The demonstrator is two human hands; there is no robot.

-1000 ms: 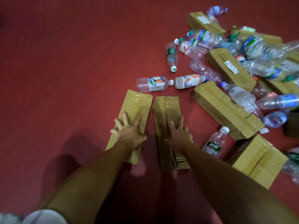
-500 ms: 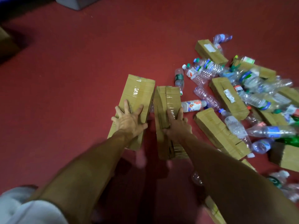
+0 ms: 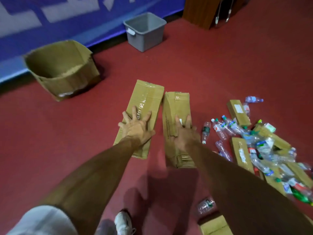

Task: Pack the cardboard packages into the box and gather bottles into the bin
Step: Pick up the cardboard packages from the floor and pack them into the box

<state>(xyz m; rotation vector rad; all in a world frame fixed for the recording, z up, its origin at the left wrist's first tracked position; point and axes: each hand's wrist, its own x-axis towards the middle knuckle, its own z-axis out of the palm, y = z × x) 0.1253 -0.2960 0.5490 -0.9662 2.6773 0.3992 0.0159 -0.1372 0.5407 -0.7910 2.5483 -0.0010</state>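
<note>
Left pkg is under my left hand, right pkg is under my right hand. The two lie side by side, long edges almost touching at the far end. Each hand sits on top w/ fingers splayed, clamping its pkg across the width as far as I can judge. The shadow on the floor below my arms suggests both are off the ground, tho I can't be sure.

So the step in hand is the carry: 2 pkgs picked, not yet packed. The box stands ahead and to the left of my left hand, open-topped. Next move calls for swinging both arms left and fwd, then lowering the pkgs in lengthwise, prob one at a time since the rim looks crumpled.

The bin is straight ahead, well beyond my fingertips. Off to the right of my right hand: bottles mixed w/ other pkgs, all left to sort.
</note>
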